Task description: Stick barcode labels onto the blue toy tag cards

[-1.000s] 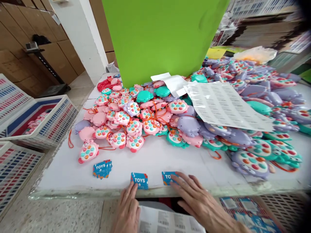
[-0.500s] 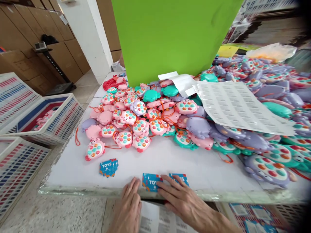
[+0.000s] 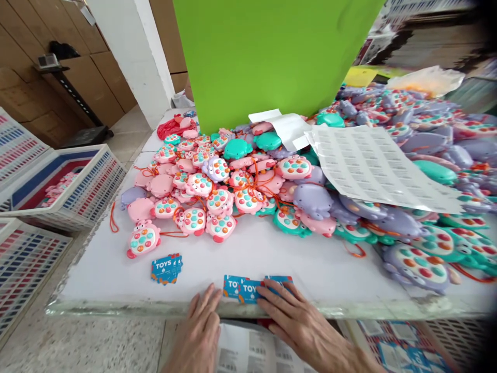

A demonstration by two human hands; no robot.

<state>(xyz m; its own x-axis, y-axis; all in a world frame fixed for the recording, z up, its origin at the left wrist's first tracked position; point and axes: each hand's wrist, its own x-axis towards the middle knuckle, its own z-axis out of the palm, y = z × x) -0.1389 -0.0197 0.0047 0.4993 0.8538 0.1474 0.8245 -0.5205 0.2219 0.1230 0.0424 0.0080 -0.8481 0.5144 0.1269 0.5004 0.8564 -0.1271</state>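
Note:
Overlapping blue TOYS cards (image 3: 248, 291) lie in a row at the table's front edge. My right hand (image 3: 295, 318) rests on the right part of that row, its fingers stretched out and flat on the cards. To the left of the row, my left hand (image 3: 202, 324) lies on the table edge with fingers extended, apart from the cards. A sheet of printed labels (image 3: 252, 352) is below the edge, between my two hands. Further left sits a small stack of the same cards (image 3: 166, 268).
Pink, purple and green animal-shaped toys (image 3: 221, 227) with orange cords are heaped across the table. A label sheet (image 3: 368, 163) lies over them, before a green panel (image 3: 272, 57). White plastic baskets (image 3: 83, 191) stand at left. More cards (image 3: 407, 355) show below the table at right.
My right hand has slid a card leftward, so the two left cards now overlap it. The view has shifted slightly; my left hand stays by the edge.

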